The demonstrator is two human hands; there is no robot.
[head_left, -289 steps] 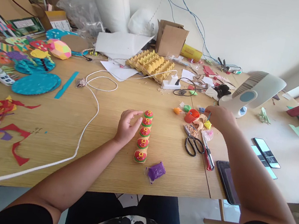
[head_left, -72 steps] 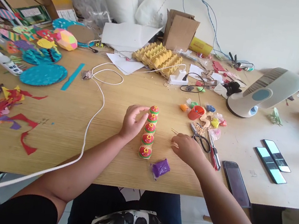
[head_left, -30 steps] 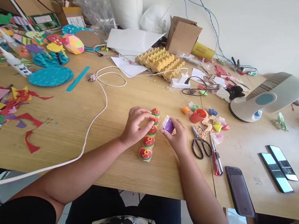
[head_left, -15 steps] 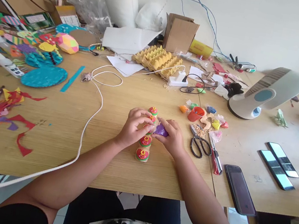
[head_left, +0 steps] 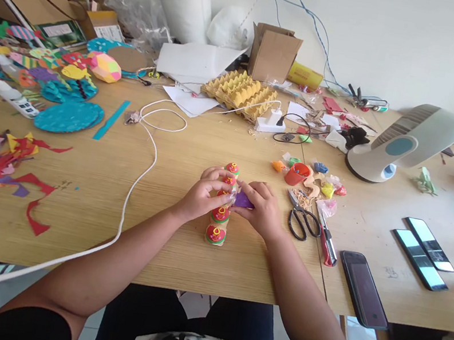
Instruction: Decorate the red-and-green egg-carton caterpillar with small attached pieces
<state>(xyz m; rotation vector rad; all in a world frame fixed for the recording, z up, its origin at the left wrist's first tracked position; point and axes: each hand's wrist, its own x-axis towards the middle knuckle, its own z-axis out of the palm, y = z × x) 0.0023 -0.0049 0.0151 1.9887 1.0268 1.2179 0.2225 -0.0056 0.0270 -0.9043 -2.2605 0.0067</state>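
Observation:
A purple packet of what looks like modelling clay (head_left: 243,200) sits in my right hand (head_left: 262,206), its fingers and thumb closed round it. My left hand (head_left: 208,193) pinches the clear plastic end of the same packet from the left. Both hands are over a row of red, green and yellow decorated domes (head_left: 216,234) on a tan base, which runs away from me along the table. The middle domes are partly hidden behind my left fingers.
Right of my hands lie black-handled scissors (head_left: 304,222), a red utility knife (head_left: 328,242), a red cup (head_left: 297,173) and several small coloured clay packets. A white cable (head_left: 122,216) crosses the table at left, near paper scraps (head_left: 38,191). A fan (head_left: 401,144) stands at back right.
Both hands stay almost in place over the row of domes. The fingers shift slightly on the purple packet, and less of it shows now.

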